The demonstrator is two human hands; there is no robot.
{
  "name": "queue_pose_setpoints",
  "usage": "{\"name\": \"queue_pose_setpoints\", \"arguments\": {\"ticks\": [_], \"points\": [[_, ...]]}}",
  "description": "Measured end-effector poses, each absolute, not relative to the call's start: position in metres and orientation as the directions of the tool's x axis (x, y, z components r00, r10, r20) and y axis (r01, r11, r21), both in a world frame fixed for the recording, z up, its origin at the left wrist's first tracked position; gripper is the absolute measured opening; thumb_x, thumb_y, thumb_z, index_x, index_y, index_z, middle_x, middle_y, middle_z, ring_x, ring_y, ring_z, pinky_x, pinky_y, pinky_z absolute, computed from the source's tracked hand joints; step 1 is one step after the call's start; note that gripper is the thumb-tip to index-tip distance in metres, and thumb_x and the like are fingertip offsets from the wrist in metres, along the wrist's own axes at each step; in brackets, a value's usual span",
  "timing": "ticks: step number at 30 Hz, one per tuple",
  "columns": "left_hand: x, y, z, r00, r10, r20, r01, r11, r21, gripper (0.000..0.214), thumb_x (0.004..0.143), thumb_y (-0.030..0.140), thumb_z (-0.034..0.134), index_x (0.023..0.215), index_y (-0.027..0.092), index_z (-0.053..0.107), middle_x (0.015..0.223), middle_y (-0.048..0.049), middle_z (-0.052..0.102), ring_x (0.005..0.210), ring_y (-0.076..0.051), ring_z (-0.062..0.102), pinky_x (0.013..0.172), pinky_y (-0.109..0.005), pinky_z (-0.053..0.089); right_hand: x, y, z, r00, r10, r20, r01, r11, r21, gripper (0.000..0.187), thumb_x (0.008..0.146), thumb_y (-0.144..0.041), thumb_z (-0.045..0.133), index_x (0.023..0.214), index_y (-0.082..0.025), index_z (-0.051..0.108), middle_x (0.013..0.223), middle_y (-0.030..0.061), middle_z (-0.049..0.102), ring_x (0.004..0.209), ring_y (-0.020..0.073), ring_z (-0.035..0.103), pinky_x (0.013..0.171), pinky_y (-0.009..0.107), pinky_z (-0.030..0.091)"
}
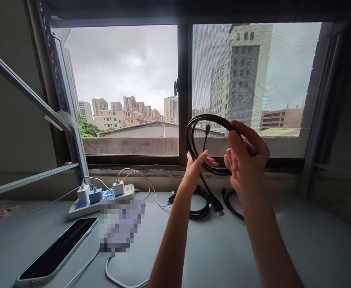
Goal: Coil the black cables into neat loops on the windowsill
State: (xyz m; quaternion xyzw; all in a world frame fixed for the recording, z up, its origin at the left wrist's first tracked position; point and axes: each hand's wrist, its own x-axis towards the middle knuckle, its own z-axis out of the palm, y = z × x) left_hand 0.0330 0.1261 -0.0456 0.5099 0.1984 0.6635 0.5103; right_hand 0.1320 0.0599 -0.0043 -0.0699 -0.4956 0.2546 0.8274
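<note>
I hold a black cable (193, 138) wound into a loop, raised in front of the window. My left hand (197, 168) grips the loop's lower left side, fingers closed round the strands. My right hand (245, 158) pinches the loop's right side, thumb over the top strand. One thin end hangs inside the loop. Another end with a plug (217, 206) dangles down to the grey table (298, 248). More black cable (201, 204) lies coiled on the table under my hands.
A white power strip (101, 198) with plugged chargers and white leads sits at the back left. A dark phone (58, 250) lies face up near the left front. A blurred-out patch (119, 226) is beside it. A metal shelf frame (70, 132) stands left.
</note>
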Motion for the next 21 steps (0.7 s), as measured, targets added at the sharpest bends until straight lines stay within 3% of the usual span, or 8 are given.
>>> {"name": "queue_pose_setpoints", "arguments": {"ticks": [4, 7, 9, 11, 15, 18, 21], "points": [[0.033, 0.118, -0.031, 0.068, 0.871, 0.486, -0.599, -0.354, 0.719, 0.041, 0.073, 0.027, 0.075, 0.107, 0.015, 0.055, 0.059, 0.0035, 0.049, 0.054, -0.015, 0.058, 0.056, -0.023, 0.048, 0.137, 0.074, -0.003, 0.334, 0.612, 0.717, -0.521, 0.753, -0.4, 0.028, 0.077, -0.042, 0.069, 0.099, -0.025, 0.067, 0.036, -0.0139, 0.028, 0.026, 0.003, 0.017, 0.027, 0.018, 0.014], [0.026, 0.113, -0.023, 0.029, 0.848, 0.529, -0.648, -0.387, 0.656, 0.033, 0.082, 0.021, 0.066, 0.112, 0.016, 0.053, 0.056, 0.0071, 0.038, 0.038, -0.006, 0.035, 0.042, -0.016, 0.037, 0.144, 0.091, -0.006, 0.245, 0.671, 0.699, -0.52, 0.7, -0.489, 0.041, 0.08, -0.048, 0.064, 0.114, -0.025, 0.061, 0.044, -0.0129, 0.037, 0.028, 0.0026, 0.023, 0.028, 0.017, 0.018], [0.02, 0.111, -0.021, -0.023, 0.841, 0.54, -0.613, -0.439, 0.657, 0.025, 0.087, 0.019, 0.059, 0.112, 0.016, 0.053, 0.055, 0.0078, 0.033, 0.035, -0.004, 0.022, 0.035, -0.014, 0.025, 0.148, 0.1, -0.01, 0.229, 0.677, 0.7, -0.431, 0.715, -0.551, 0.047, 0.081, -0.051, 0.06, 0.12, -0.025, 0.057, 0.055, -0.0099, 0.049, 0.029, 0.0022, 0.029, 0.029, 0.017, 0.023], [0.015, 0.11, -0.018, -0.068, 0.829, 0.555, -0.53, -0.501, 0.684, 0.021, 0.089, 0.019, 0.054, 0.11, 0.017, 0.053, 0.055, 0.0076, 0.032, 0.034, -0.005, 0.019, 0.032, -0.014, 0.018, 0.15, 0.106, -0.013, 0.249, 0.635, 0.731, -0.283, 0.77, -0.572, 0.048, 0.083, -0.052, 0.057, 0.123, -0.025, 0.056, 0.068, -0.0056, 0.058, 0.031, 0.0027, 0.035, 0.029, 0.019, 0.026], [0.004, 0.105, -0.014, -0.026, 0.806, 0.592, -0.366, -0.559, 0.744, 0.024, 0.085, 0.029, 0.061, 0.105, 0.017, 0.056, 0.052, 0.0074, 0.034, 0.033, -0.005, 0.017, 0.03, -0.015, 0.013, 0.148, 0.104, -0.016, 0.288, 0.481, 0.828, 0.022, 0.861, -0.508, 0.037, 0.088, -0.048, 0.053, 0.117, -0.027, 0.062, 0.083, -0.0003, 0.063, 0.035, 0.0038, 0.04, 0.032, 0.021, 0.032], [-0.002, 0.096, -0.01, 0.053, 0.79, 0.611, -0.263, -0.579, 0.772, 0.033, 0.079, 0.04, 0.071, 0.1, 0.018, 0.059, 0.051, 0.0081, 0.03, 0.035, -0.004, 0.017, 0.031, -0.016, 0.013, 0.149, 0.098, -0.014, 0.257, 0.442, 0.859, 0.105, 0.871, -0.48, 0.032, 0.089, -0.046, 0.051, 0.11, -0.027, 0.066, 0.08, -0.0004, 0.063, 0.036, 0.0046, 0.041, 0.034, 0.022, 0.033], [-0.002, 0.088, -0.006, 0.05, 0.781, 0.623, -0.155, -0.61, 0.777, 0.036, 0.072, 0.044, 0.079, 0.081, 0.018, 0.056, 0.051, 0.0078, 0.028, 0.036, -0.004, 0.019, 0.032, -0.017, 0.013, 0.153, 0.095, -0.013, 0.192, 0.447, 0.874, 0.138, 0.869, -0.475, 0.03, 0.09, -0.043, 0.051, 0.109, -0.027, 0.068, 0.08, -0.0011, 0.062, 0.037, 0.0045, 0.043, 0.036, 0.021, 0.035]]}}
